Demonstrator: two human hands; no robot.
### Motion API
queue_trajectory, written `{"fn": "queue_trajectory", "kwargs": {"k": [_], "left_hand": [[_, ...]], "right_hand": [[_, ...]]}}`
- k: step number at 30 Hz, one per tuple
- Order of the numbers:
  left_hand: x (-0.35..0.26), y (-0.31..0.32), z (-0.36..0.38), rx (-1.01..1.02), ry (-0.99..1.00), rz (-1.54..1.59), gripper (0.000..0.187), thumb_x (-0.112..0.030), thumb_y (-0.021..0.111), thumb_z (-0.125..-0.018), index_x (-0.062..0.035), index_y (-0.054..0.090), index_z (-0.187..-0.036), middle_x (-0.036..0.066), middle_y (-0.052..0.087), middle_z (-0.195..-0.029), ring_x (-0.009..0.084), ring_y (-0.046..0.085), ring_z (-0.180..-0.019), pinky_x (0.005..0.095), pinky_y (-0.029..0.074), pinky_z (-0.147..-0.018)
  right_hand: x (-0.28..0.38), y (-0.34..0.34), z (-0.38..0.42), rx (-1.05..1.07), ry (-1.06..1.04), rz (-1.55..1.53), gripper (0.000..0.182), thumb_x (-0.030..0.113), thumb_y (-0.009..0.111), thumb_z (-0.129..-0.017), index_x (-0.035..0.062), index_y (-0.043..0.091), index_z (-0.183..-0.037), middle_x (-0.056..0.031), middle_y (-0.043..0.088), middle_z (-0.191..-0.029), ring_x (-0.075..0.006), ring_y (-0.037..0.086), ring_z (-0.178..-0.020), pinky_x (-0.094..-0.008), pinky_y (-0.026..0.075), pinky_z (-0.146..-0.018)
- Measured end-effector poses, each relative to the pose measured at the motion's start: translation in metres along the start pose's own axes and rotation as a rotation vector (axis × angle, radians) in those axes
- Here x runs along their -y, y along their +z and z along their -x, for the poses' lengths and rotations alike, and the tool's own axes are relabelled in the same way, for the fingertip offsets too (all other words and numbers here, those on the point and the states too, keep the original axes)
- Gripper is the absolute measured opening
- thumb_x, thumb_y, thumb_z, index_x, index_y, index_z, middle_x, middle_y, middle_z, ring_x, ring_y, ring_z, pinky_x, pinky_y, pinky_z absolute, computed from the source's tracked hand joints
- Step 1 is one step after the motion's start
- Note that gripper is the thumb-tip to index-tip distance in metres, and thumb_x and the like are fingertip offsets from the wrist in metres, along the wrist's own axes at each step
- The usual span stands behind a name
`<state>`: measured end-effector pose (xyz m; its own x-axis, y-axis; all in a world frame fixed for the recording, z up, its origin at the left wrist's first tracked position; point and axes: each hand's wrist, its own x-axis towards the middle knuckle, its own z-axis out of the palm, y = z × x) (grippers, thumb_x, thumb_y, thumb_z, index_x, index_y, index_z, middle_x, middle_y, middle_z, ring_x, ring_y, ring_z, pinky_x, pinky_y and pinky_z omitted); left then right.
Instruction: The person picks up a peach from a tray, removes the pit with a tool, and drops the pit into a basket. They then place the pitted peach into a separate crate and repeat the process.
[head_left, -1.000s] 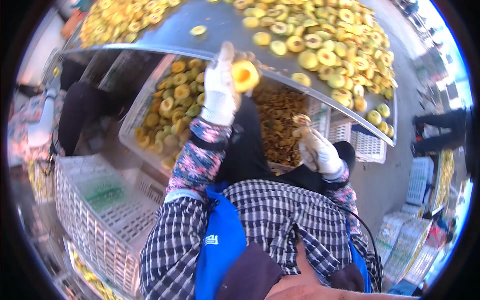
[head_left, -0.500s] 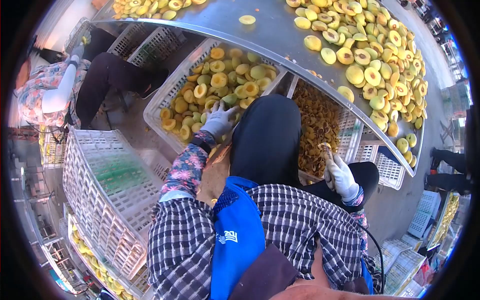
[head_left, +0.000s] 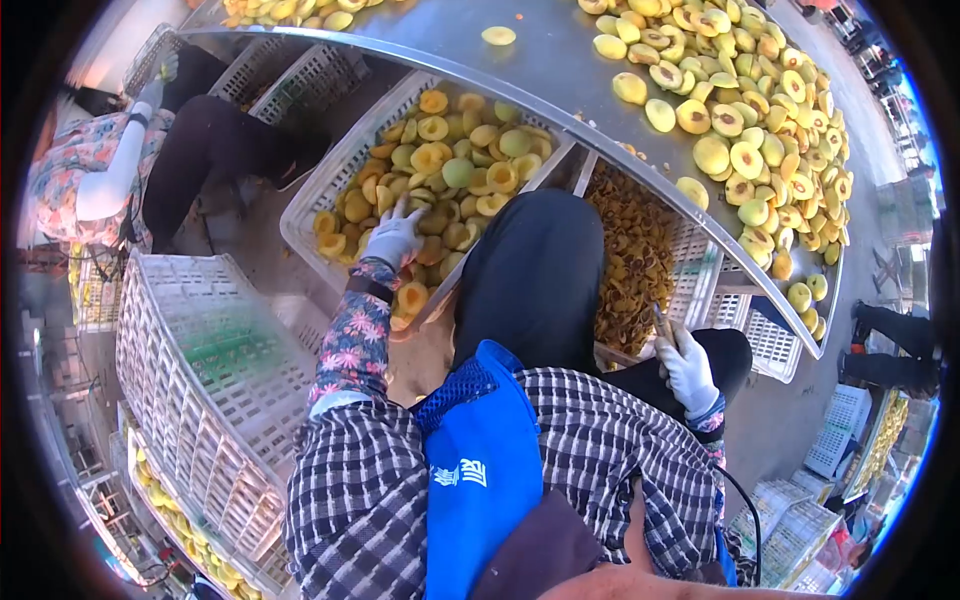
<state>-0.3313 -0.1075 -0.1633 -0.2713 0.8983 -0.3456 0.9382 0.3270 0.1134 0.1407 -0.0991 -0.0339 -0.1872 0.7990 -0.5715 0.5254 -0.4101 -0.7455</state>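
My left hand [head_left: 393, 238], in a white glove, lies with fingers spread over the near left part of a white plastic crate [head_left: 300, 215]. The crate holds many halved yellow-green stone fruits [head_left: 433, 157], cut hollows showing on several. In my gloved right hand [head_left: 687, 372], beside my right leg, the fingers are wrapped round a slim, small knife-like tool [head_left: 661, 322]; its tip points up and away from me. Just beyond that tool, a second crate is filled with brown-orange pits and scraps [head_left: 635, 255].
A metal table [head_left: 560, 70] with a raised edge overhangs the crates and carries a large heap of halved fruits [head_left: 745, 140]. Stacked white crates [head_left: 210, 370] stand at my left. Another person [head_left: 110, 185] sits at the far left; someone's dark-clothed legs [head_left: 895, 345] show at right.
My left hand has drawn back left across the fruit, uncovering a green piece near the crate's middle. My right hand has shifted slightly down with the tool, whose tip shows more plainly.
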Motion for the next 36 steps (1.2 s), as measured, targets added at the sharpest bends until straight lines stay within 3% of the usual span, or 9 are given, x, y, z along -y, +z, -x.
{"fn": "queue_trajectory", "kwargs": {"k": [3,9,15,18,23,28,29,35,36], "left_hand": [[0.027,-0.010,0.026,-0.133,-0.135,0.276,0.053,-0.020,0.057,-0.082,-0.0234,0.049,-0.134,0.015,0.042,-0.141,0.0333,0.054,-0.116,0.0374,0.045,-0.096],[0.056,-0.018,0.036,-0.514,-0.510,0.226,0.032,-0.021,0.062,-0.081,-0.0156,0.065,-0.112,0.015,0.061,-0.113,0.0322,0.059,-0.105,0.0409,0.046,-0.091],[-0.054,-0.074,-0.013,-0.712,0.136,0.869,0.030,-0.017,0.063,-0.086,-0.0071,0.063,-0.114,0.015,0.064,-0.110,0.0290,0.062,-0.100,0.0359,0.048,-0.089],[-0.157,-0.142,-0.026,-0.534,0.465,0.990,0.027,-0.011,0.060,-0.089,-0.0056,0.063,-0.115,0.009,0.066,-0.110,0.0133,0.061,-0.101,0.0279,0.048,-0.088],[-0.281,-0.190,-0.080,-0.516,0.803,0.384,0.043,-0.021,0.056,-0.086,-0.0084,0.053,-0.127,0.017,0.059,-0.117,0.0334,0.057,-0.108,0.0405,0.045,-0.093],[-0.348,-0.162,-0.137,-0.410,0.762,0.000,0.057,-0.035,0.062,-0.080,-0.0049,0.049,-0.127,0.020,0.058,-0.119,0.0356,0.055,-0.110,0.0422,0.043,-0.097],[-0.353,-0.118,-0.211,-0.428,0.857,-0.037,0.055,-0.035,0.066,-0.078,-0.0052,0.053,-0.123,0.019,0.059,-0.117,0.0332,0.055,-0.112,0.0430,0.043,-0.097],[-0.355,-0.161,-0.160,-0.214,0.646,0.140,0.042,-0.030,0.067,-0.077,-0.0043,0.059,-0.108,0.017,0.066,-0.101,0.0320,0.061,-0.099,0.0422,0.049,-0.086],[-0.359,-0.166,-0.151,0.021,0.610,0.654,0.039,-0.032,0.063,-0.081,-0.0056,0.059,-0.109,0.013,0.066,-0.101,0.0283,0.062,-0.096,0.0398,0.050,-0.082]], "right_hand": [[-0.006,-0.004,0.004,0.024,0.000,0.023,0.040,0.020,0.056,-0.092,0.0015,0.050,-0.126,0.0029,0.050,-0.072,-0.0052,0.044,-0.052,-0.0201,0.038,-0.047],[-0.005,-0.007,0.005,0.044,-0.063,0.041,0.042,0.021,0.055,-0.092,0.0015,0.048,-0.129,0.0023,0.050,-0.072,-0.0054,0.045,-0.052,-0.0204,0.038,-0.047],[-0.005,-0.004,0.012,-0.095,-0.232,0.114,0.042,0.018,0.057,-0.092,0.0099,0.043,-0.131,-0.0047,0.055,-0.073,-0.0101,0.052,-0.053,-0.0268,0.044,-0.049],[-0.020,-0.009,0.000,-0.189,-0.494,0.278,0.038,0.015,0.058,-0.089,0.0072,0.044,-0.123,-0.0171,0.061,-0.090,-0.0297,0.064,-0.076,-0.0359,0.051,-0.066],[-0.004,-0.008,0.008,-0.115,-0.472,0.279,0.039,0.014,0.058,-0.087,0.0090,0.042,-0.123,-0.0207,0.060,-0.092,-0.0377,0.063,-0.085,-0.0408,0.050,-0.072],[-0.017,-0.011,0.013,-0.161,-0.800,0.428,0.049,0.018,0.058,-0.085,0.0076,0.039,-0.129,-0.0230,0.060,-0.095,-0.0391,0.062,-0.086,-0.0425,0.050,-0.074],[-0.012,-0.012,0.021,-0.128,-0.564,0.271,0.050,0.020,0.059,-0.086,0.0075,0.038,-0.130,-0.0256,0.061,-0.091,-0.0416,0.061,-0.085,-0.0444,0.050,-0.073],[-0.017,-0.036,0.032,-0.107,-0.357,0.312,0.041,0.032,0.056,-0.091,0.0043,0.047,-0.119,-0.0258,0.063,-0.092,-0.0414,0.062,-0.089,-0.0450,0.050,-0.076],[-0.017,-0.041,0.032,-0.137,-0.408,0.316,0.035,0.035,0.055,-0.091,0.0040,0.053,-0.108,-0.0250,0.064,-0.086,-0.0414,0.062,-0.085,-0.0466,0.050,-0.073]]}}
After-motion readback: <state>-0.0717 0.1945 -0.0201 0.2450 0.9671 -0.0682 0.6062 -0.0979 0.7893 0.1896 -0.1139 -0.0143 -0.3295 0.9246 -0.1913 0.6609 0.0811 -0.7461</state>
